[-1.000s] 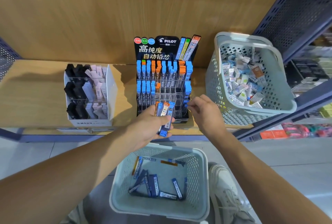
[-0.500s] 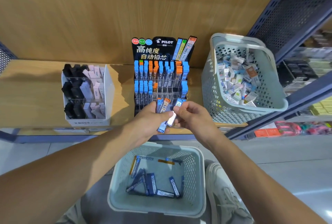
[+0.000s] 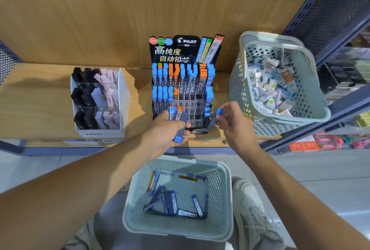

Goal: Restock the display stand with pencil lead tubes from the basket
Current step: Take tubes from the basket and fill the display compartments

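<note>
The left hand (image 3: 166, 133) holds a small bunch of tubes (image 3: 181, 121), fingers curled round them. The right hand (image 3: 235, 123) pinches one blue-capped tube (image 3: 213, 119) with its fingertips, just in front of the display stand (image 3: 174, 51). More loose tubes (image 3: 172, 201) lie flat in the basket (image 3: 176, 233) on the floor (image 3: 320, 179), right below the hands.

The tubes look thin, hard and very light. I think the plastic is smooth, so one could slip out of a loose pinch. The cap might pop off if it gets squeezed or bent. It looks best to hold a tube near the cap end, so the bottom end is free to go down into an empty slot. The slots are narrow, so the tube must go in straight.

The stand sits on a wooden shelf (image 3: 40, 105) with a wooden wall (image 3: 100, 9) behind it. Its front rows have many empty slots. A white eraser box (image 3: 122, 97) stands to the left. A second basket (image 3: 320, 113) full of small packs leans to the right, beside a blue metal rack (image 3: 330, 9). A shoe (image 3: 254, 209) is next to the floor basket.
</note>
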